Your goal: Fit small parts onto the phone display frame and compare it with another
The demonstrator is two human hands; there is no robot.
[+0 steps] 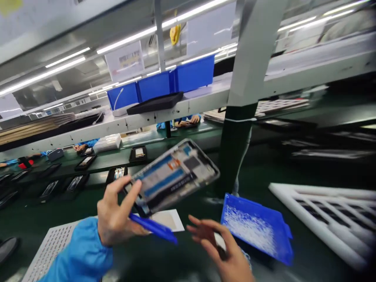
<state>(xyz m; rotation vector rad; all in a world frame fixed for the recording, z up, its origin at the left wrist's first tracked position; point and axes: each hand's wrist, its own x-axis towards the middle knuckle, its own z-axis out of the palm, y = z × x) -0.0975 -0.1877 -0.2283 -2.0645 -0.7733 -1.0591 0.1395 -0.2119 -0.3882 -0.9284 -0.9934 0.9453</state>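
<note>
My left hand (117, 213) is closed on the lower left corner of an opened phone body (176, 176), held tilted above the bench with its inside showing. Blue strips, an orange patch and a dark band lie inside the phone body. The same hand also grips a blue pen-like tool (155, 228), which sticks out to the right under the phone. To the right of the phone, my right hand (225, 246) has its fingers curved and apart, touching neither phone nor tool. A small white and dark patch shows between its fingers; what it is I cannot make out.
A blue bin (255, 227) with small white pieces stands at my right, near a white slotted rack (323, 219). A post (243, 78) rises behind. Phones in black trays (138, 154) line the bench on the left. Co-workers' hands (188, 121) show beyond the shelf.
</note>
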